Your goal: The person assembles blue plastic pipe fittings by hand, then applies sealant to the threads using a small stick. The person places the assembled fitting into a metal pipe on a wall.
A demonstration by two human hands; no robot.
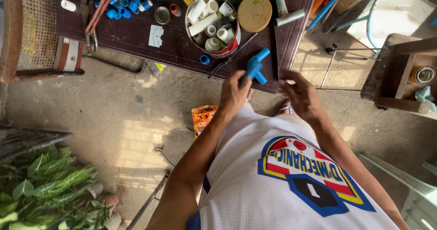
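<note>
Dusty grey concrete floor (pixel 127 121) catching patches of sunlight, dark brown plastic bench (pixel 136 34) standing over it, woven cane chair (pixel 36 30) sitting at the left, green leafy plants (pixel 45 184) crowding the lower corner

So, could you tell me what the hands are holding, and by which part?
The left hand holds a blue pipe fitting by its lower end. The right hand holds nothing visible.

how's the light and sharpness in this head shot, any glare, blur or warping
Head view: hard sun blows out the floor patch at top right and lays striped patches on the concrete floor; the dark table sits in even shade. Wide-lens warping bends the edges. The left hand, holding the blue pipe fitting, and the right hand look fairly sharp; the plant leaves are slightly soft.
</note>
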